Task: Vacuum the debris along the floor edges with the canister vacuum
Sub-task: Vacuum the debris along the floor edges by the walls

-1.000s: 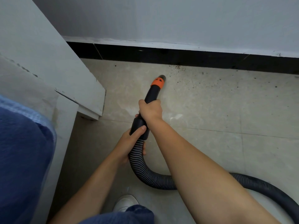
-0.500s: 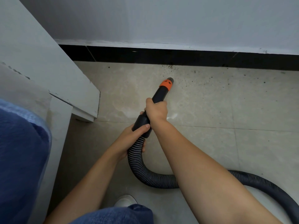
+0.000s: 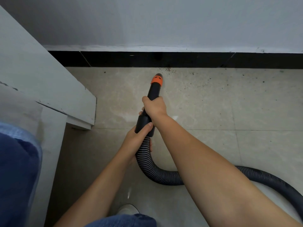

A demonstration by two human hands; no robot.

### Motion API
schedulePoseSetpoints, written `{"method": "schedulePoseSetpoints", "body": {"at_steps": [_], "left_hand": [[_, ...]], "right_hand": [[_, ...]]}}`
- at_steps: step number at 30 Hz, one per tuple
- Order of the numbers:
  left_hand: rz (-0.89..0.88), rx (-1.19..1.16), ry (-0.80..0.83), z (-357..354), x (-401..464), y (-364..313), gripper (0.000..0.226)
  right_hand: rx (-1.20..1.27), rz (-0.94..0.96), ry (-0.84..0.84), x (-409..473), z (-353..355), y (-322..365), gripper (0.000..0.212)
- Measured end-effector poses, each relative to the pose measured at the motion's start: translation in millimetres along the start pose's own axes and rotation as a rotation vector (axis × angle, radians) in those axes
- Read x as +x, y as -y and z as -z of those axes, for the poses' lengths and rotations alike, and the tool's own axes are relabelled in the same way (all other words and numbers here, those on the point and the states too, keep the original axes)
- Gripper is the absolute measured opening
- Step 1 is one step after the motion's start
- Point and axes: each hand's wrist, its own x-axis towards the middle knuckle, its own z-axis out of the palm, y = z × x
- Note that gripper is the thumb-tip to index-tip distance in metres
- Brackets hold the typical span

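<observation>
A: Grip status?
B: Right hand (image 3: 154, 107) wraps the nozzle tube (image 3: 153, 94); left hand (image 3: 139, 140) clamps the hose (image 3: 147, 161) cuff.
A: Debris (image 3: 167, 69)?
B: At the baseboard (image 3: 180, 60), just right of the orange tip (image 3: 157, 79). I'd keep the tip low and sweep right slowly.

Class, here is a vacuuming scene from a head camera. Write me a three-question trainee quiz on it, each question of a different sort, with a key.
1. True or false: the orange nozzle points toward the black baseboard.
2. Multiple choice: where does most of the dark debris lie? A) left of the nozzle, B) right of the nozzle along the baseboard, C) under the white furniture.
3. Fill in: the right hand holds the black wand; the left hand holds where the cuff meets the ribbed ____.

Key: 1 true; 2 B; 3 hose.
</observation>
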Motion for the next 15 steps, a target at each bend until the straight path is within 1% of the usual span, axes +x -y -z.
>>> {"method": "schedulePoseSetpoints", "body": {"at_steps": [5, 9, 11, 15], "left_hand": [[0.018, 0.023, 0.039, -11.4, 14.1, -6.6, 0.028], [0.029, 0.041, 0.079, -17.3, 24.5, -11.1, 0.031], [0.023, 0.038, 0.076, -17.6, 26.7, -12.0, 0.030], [0.004, -0.018, 0.023, -14.9, 26.3, -7.3, 0.030]], "right_hand": [[0.034, -0.007, -0.060, 15.0, 17.8, 3.2, 0.032], [0.046, 0.016, -0.109, 24.2, 25.1, 5.0, 0.035], [0.038, 0.026, -0.106, 26.6, 23.6, 7.4, 0.035], [-0.005, 0.035, -0.031, 25.8, 14.2, 11.3, 0.032]]}}
